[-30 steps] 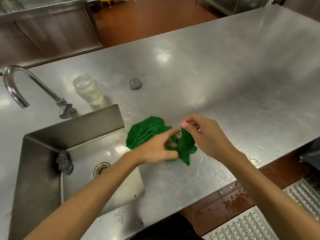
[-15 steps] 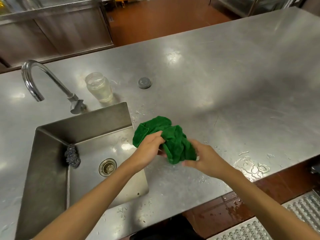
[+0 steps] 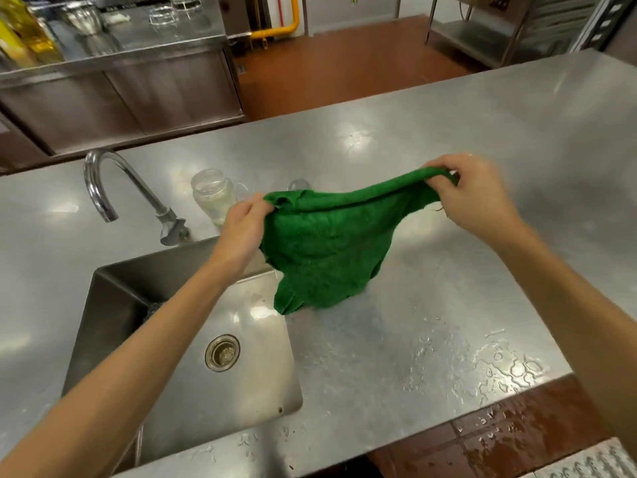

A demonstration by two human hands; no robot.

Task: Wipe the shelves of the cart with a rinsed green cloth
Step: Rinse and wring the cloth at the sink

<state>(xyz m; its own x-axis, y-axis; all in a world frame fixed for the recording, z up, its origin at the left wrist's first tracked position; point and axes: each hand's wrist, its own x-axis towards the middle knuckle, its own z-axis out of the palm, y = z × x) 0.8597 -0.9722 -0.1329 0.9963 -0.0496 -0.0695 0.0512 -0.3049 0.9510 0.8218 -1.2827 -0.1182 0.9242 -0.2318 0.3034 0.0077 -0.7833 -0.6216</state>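
A green cloth (image 3: 331,243) hangs spread out above the steel counter, just right of the sink. My left hand (image 3: 243,229) pinches its upper left corner. My right hand (image 3: 472,194) pinches the upper right corner, held a little higher. The cloth's lower edge hangs down near the counter by the sink's right rim. No cart is in view.
A steel sink (image 3: 193,339) with a round drain (image 3: 222,352) lies at lower left, a curved tap (image 3: 103,188) behind it. A clear jar (image 3: 210,194) stands behind my left hand. The steel counter (image 3: 448,339) is wet near its front edge. A steel cabinet (image 3: 120,81) stands across the aisle.
The cloth was a bunched wad on the counter. Both hands have lifted it and pulled apart, so it now hangs stretched open between them.
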